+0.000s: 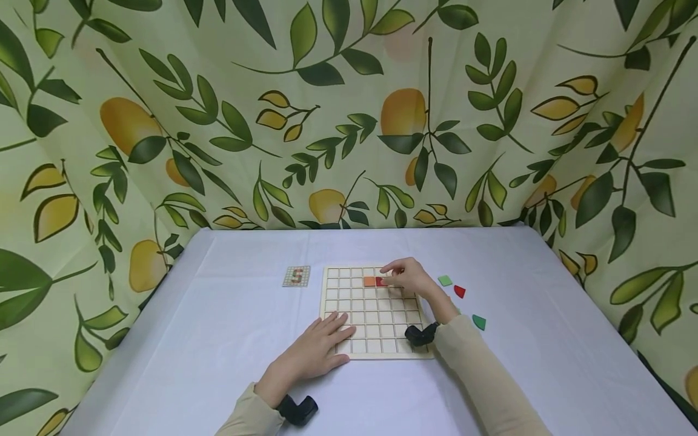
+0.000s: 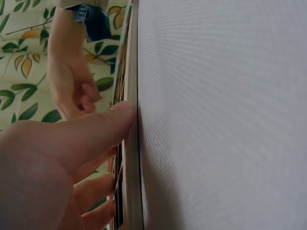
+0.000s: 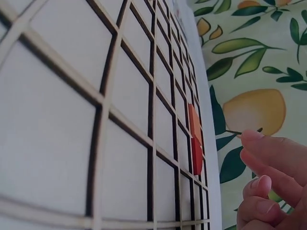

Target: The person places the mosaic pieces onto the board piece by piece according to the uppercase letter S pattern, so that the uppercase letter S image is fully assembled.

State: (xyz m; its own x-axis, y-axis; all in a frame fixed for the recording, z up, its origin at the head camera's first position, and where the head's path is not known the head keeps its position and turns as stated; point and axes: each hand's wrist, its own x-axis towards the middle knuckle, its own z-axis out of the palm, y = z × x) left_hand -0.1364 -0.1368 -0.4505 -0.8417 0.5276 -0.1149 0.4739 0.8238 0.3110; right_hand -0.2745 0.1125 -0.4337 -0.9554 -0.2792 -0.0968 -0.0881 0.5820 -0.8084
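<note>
Right grip (image 1: 412,278) — fingers loosely apart — partly hides the red tile (image 3: 197,157); left grip (image 1: 312,349) spreads over the board (image 1: 372,317).

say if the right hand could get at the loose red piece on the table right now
Probably yes: the right hand is close by over the board, and nothing covers the red piece, which lies beyond the board's right edge.

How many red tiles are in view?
2. One flat red tile sits on the pale wooden grid board beside an orange square tile; another red tile lies on the white table right of the board. The right hand and beige sleeve may hide others.
</note>
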